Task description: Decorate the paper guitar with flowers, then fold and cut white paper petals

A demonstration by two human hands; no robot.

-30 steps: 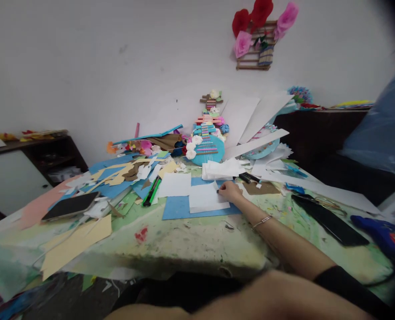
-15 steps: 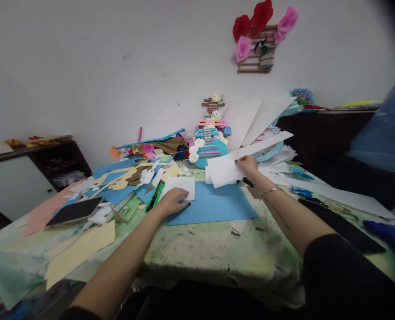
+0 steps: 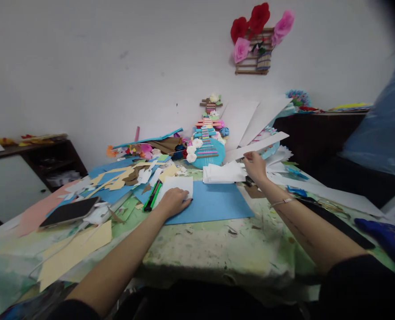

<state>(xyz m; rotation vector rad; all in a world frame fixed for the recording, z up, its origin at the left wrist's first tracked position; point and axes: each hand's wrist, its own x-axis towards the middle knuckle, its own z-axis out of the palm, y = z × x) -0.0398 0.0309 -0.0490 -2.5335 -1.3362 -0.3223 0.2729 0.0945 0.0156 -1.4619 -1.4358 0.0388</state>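
My left hand (image 3: pixel 175 202) lies on a white paper piece (image 3: pixel 181 183) at the left part of a blue sheet (image 3: pixel 217 204), its thumb apart from its fingers. Beside it, to the left, is a green and black utility knife (image 3: pixel 153 195). My right hand (image 3: pixel 255 166) is raised just right of a stack of white papers (image 3: pixel 222 173) at the blue sheet's far edge. Its fingers are curled together in front of a long white paper strip (image 3: pixel 267 142); whether they hold anything is hidden.
Paper scraps (image 3: pixel 127 175) are heaped at the left, near a phone (image 3: pixel 69 212) and a cream sheet (image 3: pixel 77 253). Paper-flower crafts (image 3: pixel 207 151) stand against the wall. At the right lie a black mat (image 3: pixel 337 222), scissors (image 3: pixel 332 206) and a blue bundle (image 3: pixel 380 235).
My right hand has come off the white papers and moved right and slightly up; the papers now lie lower, on the stack. My left hand stays on the white piece.
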